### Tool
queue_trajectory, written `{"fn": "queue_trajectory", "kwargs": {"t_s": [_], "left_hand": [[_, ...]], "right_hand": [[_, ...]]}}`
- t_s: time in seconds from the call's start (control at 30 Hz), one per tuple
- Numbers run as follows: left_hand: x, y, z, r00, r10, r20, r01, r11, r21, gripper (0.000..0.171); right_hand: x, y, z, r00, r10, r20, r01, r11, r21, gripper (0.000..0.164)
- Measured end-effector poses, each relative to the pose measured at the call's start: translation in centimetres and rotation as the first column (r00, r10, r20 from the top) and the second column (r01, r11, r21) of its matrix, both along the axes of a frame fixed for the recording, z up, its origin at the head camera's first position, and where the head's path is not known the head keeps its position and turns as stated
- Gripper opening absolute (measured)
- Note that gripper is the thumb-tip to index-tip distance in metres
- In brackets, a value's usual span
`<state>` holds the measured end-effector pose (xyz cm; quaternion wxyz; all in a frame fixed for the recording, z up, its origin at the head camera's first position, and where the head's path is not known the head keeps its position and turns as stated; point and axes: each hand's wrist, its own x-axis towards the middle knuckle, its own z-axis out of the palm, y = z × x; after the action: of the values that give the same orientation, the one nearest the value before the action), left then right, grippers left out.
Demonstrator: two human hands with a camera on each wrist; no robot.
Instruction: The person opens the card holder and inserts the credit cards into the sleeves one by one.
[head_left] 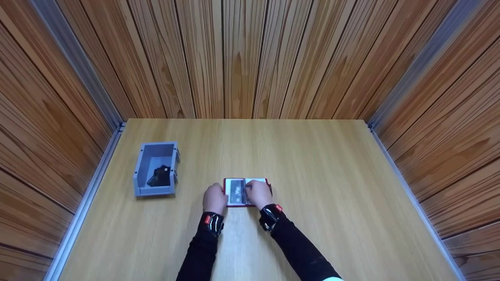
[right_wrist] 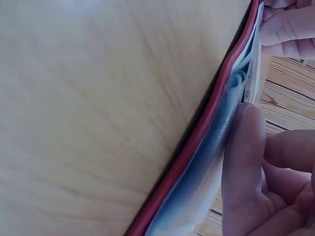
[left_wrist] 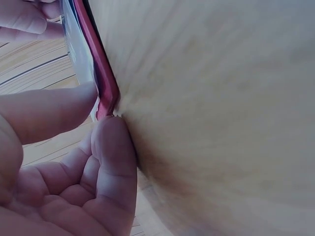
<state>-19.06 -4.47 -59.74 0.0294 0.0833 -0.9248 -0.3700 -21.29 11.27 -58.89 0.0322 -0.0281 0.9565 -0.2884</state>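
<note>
Nearest are two dark sleeves [head_left: 199,253], reaching in from the bottom edge to a red-covered holder [head_left: 236,192] that lies open on the wooden table [head_left: 312,168], between the hands. The left hand [head_left: 214,198] pinches the holder's left side, thumb against the inner face and a fingertip at the red edge. The right hand [head_left: 258,193] is curled over the right page close to the fold, fingertips at the clear leaves [right_wrist: 202,182]; whether it has anything pinched, I can't tell.

I'd judge the holder light, its cover fairly stiff but bendable, the leaves thin, floppy, slippery and easy to crease. The outer cover edges look the best place to steady it, and a leaf's free edge the best for lifting.

Spread like this, its long axis runs left to right across the table, while the fold points away from the person.
</note>
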Motion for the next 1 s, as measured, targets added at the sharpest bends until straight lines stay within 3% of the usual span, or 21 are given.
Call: {"fn": "queue_trajectory", "kwargs": {"t_s": [0.27, 1.0], "left_hand": [[-0.15, -0.04, -0.08, 1.000, 0.001, 0.029, -0.001, 1.000, 0.007, 0.010], [-0.35, -0.04, 0.05, 0.998, -0.004, 0.060, 0.002, 0.999, 0.035, 0.008]], "right_hand": [[0.19, -0.38, 0.12, 0.999, 0.039, -0.033, -0.038, 0.999, 0.006, 0.017], [0.75, -0.56, -0.31, 0.990, 0.139, 0.006, -0.139, 0.990, 0.019, 0.023]]}}
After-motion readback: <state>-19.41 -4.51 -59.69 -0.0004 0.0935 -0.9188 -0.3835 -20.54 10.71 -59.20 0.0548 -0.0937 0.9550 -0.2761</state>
